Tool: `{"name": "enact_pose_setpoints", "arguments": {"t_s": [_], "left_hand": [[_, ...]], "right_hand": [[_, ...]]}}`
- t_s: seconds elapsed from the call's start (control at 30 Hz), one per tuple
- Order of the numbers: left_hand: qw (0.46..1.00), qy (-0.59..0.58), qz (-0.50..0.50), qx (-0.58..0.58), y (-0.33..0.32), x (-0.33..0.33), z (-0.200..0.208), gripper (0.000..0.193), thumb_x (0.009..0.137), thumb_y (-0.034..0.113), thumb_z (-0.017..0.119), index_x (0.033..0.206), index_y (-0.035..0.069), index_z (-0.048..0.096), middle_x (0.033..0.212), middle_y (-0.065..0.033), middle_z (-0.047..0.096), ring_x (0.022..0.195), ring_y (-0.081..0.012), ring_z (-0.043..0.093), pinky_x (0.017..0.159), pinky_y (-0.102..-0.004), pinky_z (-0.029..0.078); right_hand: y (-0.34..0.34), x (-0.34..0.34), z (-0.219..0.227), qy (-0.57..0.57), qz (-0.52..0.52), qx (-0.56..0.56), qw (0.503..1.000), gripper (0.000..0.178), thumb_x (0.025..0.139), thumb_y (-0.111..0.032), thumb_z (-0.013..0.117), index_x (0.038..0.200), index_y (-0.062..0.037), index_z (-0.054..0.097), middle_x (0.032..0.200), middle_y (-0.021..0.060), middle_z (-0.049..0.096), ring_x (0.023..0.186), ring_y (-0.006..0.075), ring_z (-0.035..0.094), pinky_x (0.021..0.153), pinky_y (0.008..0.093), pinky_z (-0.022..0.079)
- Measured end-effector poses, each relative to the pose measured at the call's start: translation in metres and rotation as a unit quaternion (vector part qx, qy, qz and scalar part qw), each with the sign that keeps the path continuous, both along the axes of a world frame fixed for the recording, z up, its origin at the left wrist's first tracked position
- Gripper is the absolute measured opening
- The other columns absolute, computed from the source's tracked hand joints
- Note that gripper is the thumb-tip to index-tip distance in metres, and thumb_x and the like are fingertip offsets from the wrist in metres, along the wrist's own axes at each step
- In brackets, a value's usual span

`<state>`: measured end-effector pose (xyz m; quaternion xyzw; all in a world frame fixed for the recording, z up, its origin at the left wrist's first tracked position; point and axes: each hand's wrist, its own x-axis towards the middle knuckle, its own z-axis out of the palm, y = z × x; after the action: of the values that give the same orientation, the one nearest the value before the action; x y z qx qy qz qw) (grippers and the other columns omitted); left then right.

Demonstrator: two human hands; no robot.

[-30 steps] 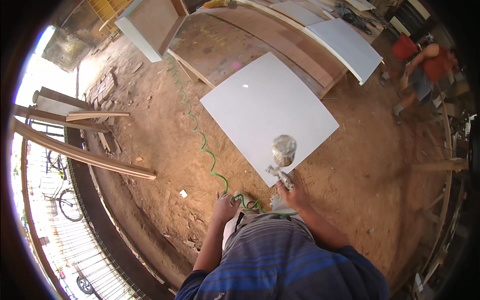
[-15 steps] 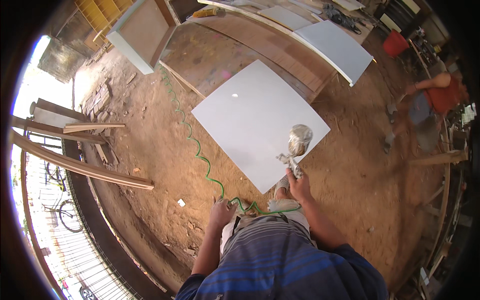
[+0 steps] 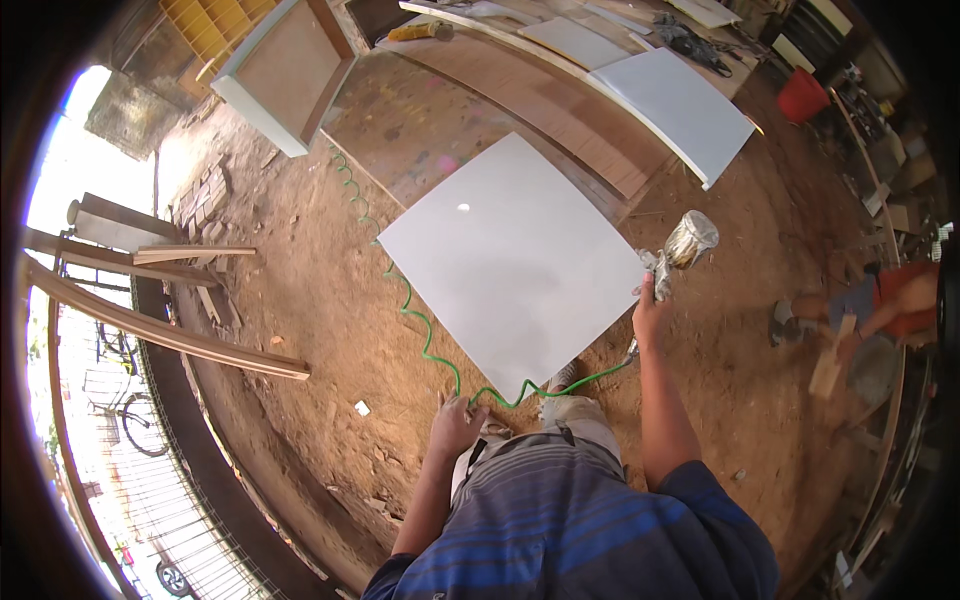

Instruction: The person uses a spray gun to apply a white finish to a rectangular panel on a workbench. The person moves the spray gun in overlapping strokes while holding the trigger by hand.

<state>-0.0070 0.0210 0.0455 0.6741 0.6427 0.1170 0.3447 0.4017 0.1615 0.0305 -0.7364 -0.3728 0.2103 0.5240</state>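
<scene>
On your left, long wooden planks [image 3: 170, 328] reach in over the dirt floor [image 3: 300, 270], well apart from your work. Your left hand [image 3: 458, 425] is at the near left by your thigh, its fingers curled round the green hose [image 3: 588, 380]; one side of it runs in coils to the far left, the other sags across in front of your shoes and rises to a fitting just below your other hand. Beyond, the paint-stained tabletop [image 3: 390, 125] shows past the far left edge of the white panel [image 3: 510, 230], which lies in the middle, one corner pointing at you; what bears it is hidden. Your right hand [image 3: 652, 318] is wrapped round the handle of a spray gun [image 3: 658, 274], its silvery cup [image 3: 692, 240] out past the panel's right corner; whether the trigger is squeezed, you cannot tell from here. The step in hand looks like spraying the panel, with the gun at the end of a pass. The next move seems to call for an even sweep back leftward, the hose held clear of the near corner. Farther right, a person in red [image 3: 895, 300] is bent down, well apart from you.
</scene>
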Motion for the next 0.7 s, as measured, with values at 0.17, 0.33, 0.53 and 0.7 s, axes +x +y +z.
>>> {"name": "enact_pose_setpoints", "arguments": {"t_s": [0.17,0.33,0.53,0.7], "left_hand": [[1.000,-0.006,-0.001,0.023,-0.001,-0.007,-0.001,0.039,0.095,0.036,0.073,0.084,0.000,0.065,0.093,-0.0238,0.069,0.105,-0.0476,0.065,0.121,-0.0587,0.033],[1.000,0.011,-0.014,-0.004,-0.012,-0.034,-0.009,0.040,0.094,0.037,0.074,0.082,0.000,0.063,0.093,-0.0231,0.069,0.097,-0.0445,0.066,0.118,-0.0583,0.036],[0.999,0.024,-0.027,-0.014,-0.030,-0.075,-0.022,0.040,0.093,0.036,0.074,0.080,0.000,0.064,0.089,-0.0231,0.069,0.097,-0.0438,0.066,0.118,-0.0589,0.036],[0.997,0.037,-0.046,-0.041,-0.036,-0.089,-0.020,0.040,0.092,0.037,0.075,0.080,0.000,0.066,0.087,-0.0218,0.070,0.094,-0.0430,0.067,0.119,-0.0609,0.035]], "right_hand": [[-0.022,-0.015,0.000,0.010,0.013,-0.024,1.000,0.043,0.109,-0.037,0.060,0.094,0.0023,0.065,0.071,0.0042,0.064,0.067,0.0180,0.060,0.064,0.0366,0.047],[-0.077,-0.070,-0.006,0.014,0.072,-0.047,0.996,0.040,0.108,-0.035,0.062,0.083,-0.0042,0.059,0.063,-0.0024,0.051,0.059,0.0121,0.050,0.057,0.0347,0.041],[-0.150,-0.143,0.006,0.027,0.205,-0.105,0.973,0.039,0.105,-0.033,0.066,0.130,-0.0037,0.068,0.100,0.0219,0.076,0.091,0.0267,0.075,0.077,0.0407,0.055],[-0.195,-0.180,0.005,0.010,0.295,-0.160,0.942,0.039,0.103,-0.036,0.068,0.135,-0.0143,0.070,0.107,0.0200,0.076,0.090,0.0374,0.068,0.084,0.0456,0.053]]}}
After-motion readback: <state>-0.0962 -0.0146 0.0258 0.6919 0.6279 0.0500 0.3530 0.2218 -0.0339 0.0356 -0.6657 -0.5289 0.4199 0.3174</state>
